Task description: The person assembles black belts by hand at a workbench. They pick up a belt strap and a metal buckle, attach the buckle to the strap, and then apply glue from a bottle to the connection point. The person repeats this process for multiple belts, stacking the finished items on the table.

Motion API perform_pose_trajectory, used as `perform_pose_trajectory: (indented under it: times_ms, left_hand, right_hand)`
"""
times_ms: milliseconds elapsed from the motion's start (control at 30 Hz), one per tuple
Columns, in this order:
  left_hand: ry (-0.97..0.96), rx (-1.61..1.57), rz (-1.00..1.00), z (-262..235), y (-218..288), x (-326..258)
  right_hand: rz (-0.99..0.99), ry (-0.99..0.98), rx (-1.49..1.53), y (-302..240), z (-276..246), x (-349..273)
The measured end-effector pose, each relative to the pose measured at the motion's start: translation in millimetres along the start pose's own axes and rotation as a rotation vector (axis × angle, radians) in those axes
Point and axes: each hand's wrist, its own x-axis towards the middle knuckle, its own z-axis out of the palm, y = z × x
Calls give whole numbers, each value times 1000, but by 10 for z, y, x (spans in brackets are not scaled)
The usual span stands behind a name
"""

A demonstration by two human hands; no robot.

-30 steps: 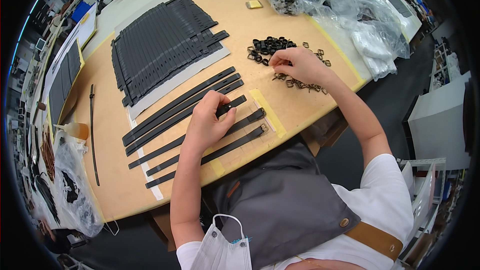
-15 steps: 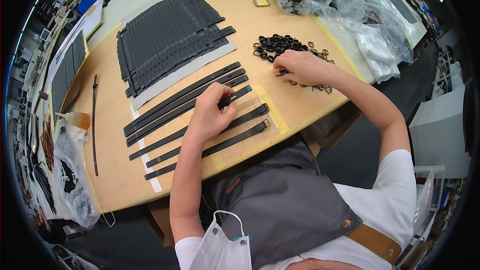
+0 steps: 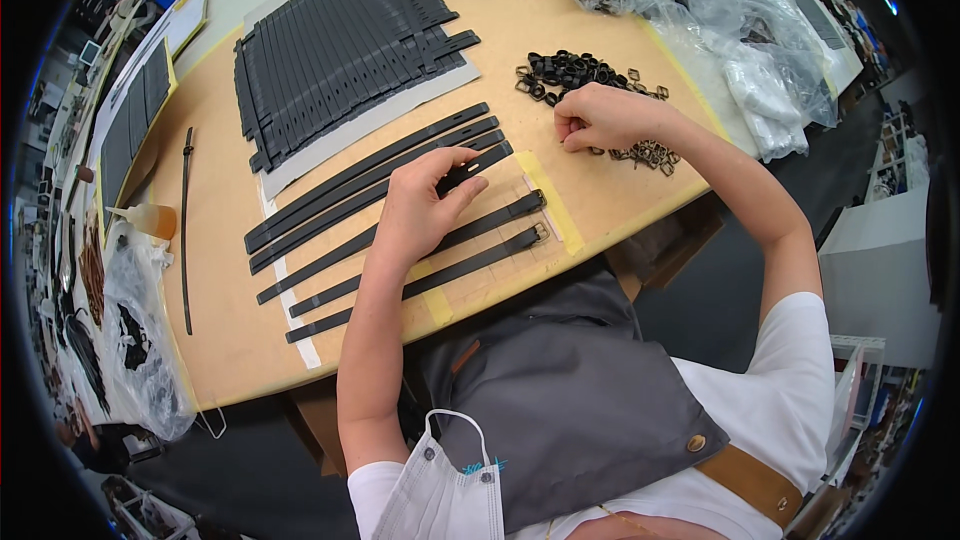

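Note:
My left hand (image 3: 418,202) pinches a flat black leather strap (image 3: 488,160) near its slotted end, thumb on the near side. Farther off, parallel to it, lie several more black straps (image 3: 360,172). On the near side are two straps, each with a buckle (image 3: 541,232) at its right end. My right hand (image 3: 612,118) hovers with bent, closed fingertips between a heap of black strap loops (image 3: 572,72) and a pile of small metal buckles (image 3: 652,155). Whatever those fingertips hold, if anything, is hidden.
A broad layer of black straps (image 3: 330,60) rests on grey card at the far left. Clear plastic bags (image 3: 765,90) lie at the right. To the left are a glue bottle (image 3: 152,219) and a thin dark rod (image 3: 187,240). The table's edge (image 3: 500,298) runs before me.
My right hand has drawn slightly up from the pile, uncovering more buckles. My left thumb has straightened along the strap, whose slotted end shows more. The whole view has shifted slightly.

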Motion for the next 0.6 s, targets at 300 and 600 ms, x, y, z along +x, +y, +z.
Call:
perform_pose_trajectory:
  times_ms: [300,600]
  left_hand:
    - [11,-94,-84,-70,63,16]
    - [-28,-188,-152,-106,72,12]
  right_hand:
    - [-331,120,705,-36,213,193]
    - [-416,-87,1058,-224,442,313]
